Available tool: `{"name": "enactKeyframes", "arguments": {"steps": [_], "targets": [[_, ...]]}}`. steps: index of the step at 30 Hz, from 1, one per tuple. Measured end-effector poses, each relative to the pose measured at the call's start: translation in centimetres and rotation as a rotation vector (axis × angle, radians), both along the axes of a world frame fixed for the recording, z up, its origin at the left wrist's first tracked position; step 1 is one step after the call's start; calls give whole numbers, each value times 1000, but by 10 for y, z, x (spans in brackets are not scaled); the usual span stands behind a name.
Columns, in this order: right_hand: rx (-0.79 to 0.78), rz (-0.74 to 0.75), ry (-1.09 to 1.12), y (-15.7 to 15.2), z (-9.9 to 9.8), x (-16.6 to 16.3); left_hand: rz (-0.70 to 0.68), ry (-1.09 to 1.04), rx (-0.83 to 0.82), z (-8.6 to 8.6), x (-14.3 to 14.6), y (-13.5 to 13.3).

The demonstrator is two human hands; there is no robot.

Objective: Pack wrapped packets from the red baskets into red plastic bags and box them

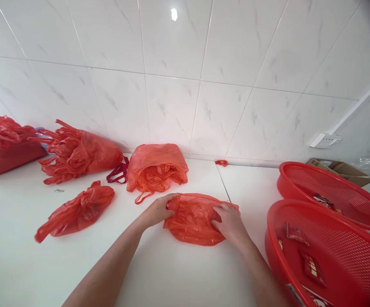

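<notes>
A thin red plastic bag (193, 221) lies on the white table in front of me, its mouth spread toward me. My left hand (159, 209) grips the bag's upper left edge, fingers curled round the film. At the bag's right side, my right hand (231, 221) has its fingers bent over the rim, the thumb inside the opening. Just behind stands a larger red bag (161, 164) stuffed with crumpled red plastic bags. A knotted red bag (82, 211) with something inside it lies to the left of my left hand.
Two red mesh baskets (269, 226) stand at the right; the nearer holds several small red packets (313, 267). Further left are a bundle of red bags (88, 151) and a full red bag (8, 153). A cardboard box (341, 170) and wall socket (325, 140) are behind the baskets.
</notes>
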State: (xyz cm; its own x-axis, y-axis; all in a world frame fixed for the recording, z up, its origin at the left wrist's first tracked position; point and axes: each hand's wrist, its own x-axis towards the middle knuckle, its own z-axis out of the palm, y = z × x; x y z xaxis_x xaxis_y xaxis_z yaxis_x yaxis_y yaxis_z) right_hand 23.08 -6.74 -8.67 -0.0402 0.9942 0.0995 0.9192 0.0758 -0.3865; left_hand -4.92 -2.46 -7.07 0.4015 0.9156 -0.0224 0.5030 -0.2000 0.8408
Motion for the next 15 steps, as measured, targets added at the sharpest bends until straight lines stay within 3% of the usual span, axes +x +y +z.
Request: {"name": "enactKeyframes", "arguments": {"steps": [3,9,15], "targets": [[82,-24,5,-2,3,-7,29,-154,-91,-2,4,-6],[69,37,34,-10,12,-18,66,-490,-262,-6,6,-9],[297,66,212,-65,46,-29,91,-798,-408,-16,3,-4]]}}
